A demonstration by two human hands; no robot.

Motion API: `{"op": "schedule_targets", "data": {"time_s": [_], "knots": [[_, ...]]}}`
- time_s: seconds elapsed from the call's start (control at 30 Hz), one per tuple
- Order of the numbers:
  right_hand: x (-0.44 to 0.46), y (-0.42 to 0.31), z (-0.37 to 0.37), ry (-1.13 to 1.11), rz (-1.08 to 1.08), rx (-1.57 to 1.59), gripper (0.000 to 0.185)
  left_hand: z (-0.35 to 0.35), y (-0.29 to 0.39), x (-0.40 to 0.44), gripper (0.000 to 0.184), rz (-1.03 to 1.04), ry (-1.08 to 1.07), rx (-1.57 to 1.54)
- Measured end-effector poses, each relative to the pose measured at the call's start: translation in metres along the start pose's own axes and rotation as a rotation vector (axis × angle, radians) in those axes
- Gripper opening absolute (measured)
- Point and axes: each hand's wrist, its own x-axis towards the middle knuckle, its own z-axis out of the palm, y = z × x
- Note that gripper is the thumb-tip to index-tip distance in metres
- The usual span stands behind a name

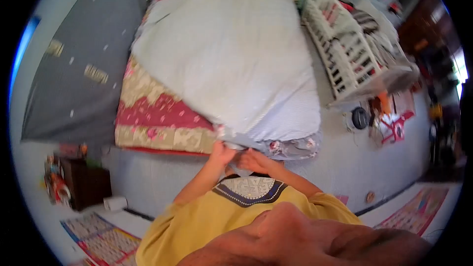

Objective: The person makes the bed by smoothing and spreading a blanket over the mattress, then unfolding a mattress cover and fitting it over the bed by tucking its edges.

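Observation:
My left hand (222, 153) is closed on the edge of a grey floral sheet (295, 148) at the near end of the mattress. Close beside it on the right, my right hand (255, 161) is at the same edge, its fingers bent and partly hidden, so its hold cannot be made out. The white striped side of the cover (231, 49) lies across most of the bed. At the near left corner the maroon and beige floral mattress (167, 118) shows uncovered.
A white slatted crib (345, 54) with cloths stands right of the bed. Beyond it are a pink stool (396, 128) and a round black object (359, 117). A grey curtain (84, 64) hangs at left, above a dark cabinet (86, 182). Patterned mats (106, 239) lie on the floor.

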Motion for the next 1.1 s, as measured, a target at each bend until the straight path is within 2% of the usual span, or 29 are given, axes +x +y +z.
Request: {"op": "schedule_targets", "data": {"time_s": [0.03, 0.13, 0.23, 0.33, 0.43, 0.53, 0.57, 0.67, 0.7, 0.77, 0.8, 0.83, 0.9, 0.97, 1.0, 1.03, 1.07, 1.1], "knots": [[0.032, 0.011, 0.021, 0.024, -0.061, 0.06, 0.051, -0.034, 0.008, 0.01, 0.033, 0.027, -0.119, 0.046], [0.087, 0.045, 0.058, 0.066, -0.24, 0.167, 0.043, 0.01, 0.046, -0.034, 0.033, 0.083, 0.073, 0.046], [0.094, 0.052, 0.068, 0.067, -0.355, 0.161, 0.038, 0.001, 0.093, -0.034, 0.044, 0.085, 0.02, -0.132], [0.076, 0.049, 0.087, 0.118, -0.411, 0.156, 0.036, 0.035, 0.115, -0.027, 0.05, 0.047, -0.225, -0.115], [0.064, 0.047, 0.099, 0.138, -0.43, 0.095, 0.037, 0.033, 0.121, 0.021, 0.06, -0.04, -0.166, -0.025], [0.063, 0.041, 0.106, 0.142, -0.438, 0.053, 0.038, 0.016, 0.107, 0.049, 0.07, -0.138, 0.104, -0.13], [0.064, 0.039, 0.106, 0.149, -0.416, 0.054, 0.04, 0.0, 0.102, 0.059, 0.073, -0.082, 0.031, -0.174], [0.064, 0.04, 0.106, 0.177, -0.343, 0.083, 0.046, -0.026, 0.092, 0.063, 0.072, 0.045, 0.152, -0.267], [0.063, 0.041, 0.117, 0.183, -0.318, 0.097, 0.048, -0.007, 0.095, 0.05, 0.068, 0.004, 0.273, -0.358], [0.062, 0.041, 0.117, 0.195, -0.266, 0.105, 0.053, -0.056, 0.089, 0.105, 0.067, 0.021, 0.141, -0.249], [0.061, 0.041, 0.114, 0.199, -0.241, 0.1, 0.055, -0.045, 0.098, 0.108, 0.066, 0.027, 0.074, -0.191], [0.061, 0.04, 0.111, 0.202, -0.217, 0.096, 0.057, -0.032, 0.106, 0.114, 0.063, 0.053, 0.132, -0.012], [0.059, 0.037, 0.111, 0.22, -0.22, 0.101, 0.059, -0.062, 0.129, 0.169, 0.067, 0.31, -0.153, -0.114], [0.056, 0.033, 0.115, 0.218, -0.238, 0.06, 0.06, -0.06, 0.188, 0.172, 0.075, 0.448, -0.013, -0.22], [0.057, 0.03, 0.118, 0.205, -0.253, 0.02, 0.061, -0.043, 0.219, 0.146, 0.085, 0.386, 0.116, -0.166], [0.06, 0.027, 0.121, 0.186, -0.266, -0.02, 0.062, -0.025, 0.251, 0.129, 0.097, 0.438, 0.194, -0.244], [0.062, 0.025, 0.123, 0.187, -0.274, -0.024, 0.063, -0.038, 0.284, 0.126, 0.098, 0.596, 0.185, -0.2], [0.065, 0.024, 0.123, 0.185, -0.277, -0.028, 0.063, -0.05, 0.318, 0.116, 0.1, 0.585, 0.17, -0.317]]}}
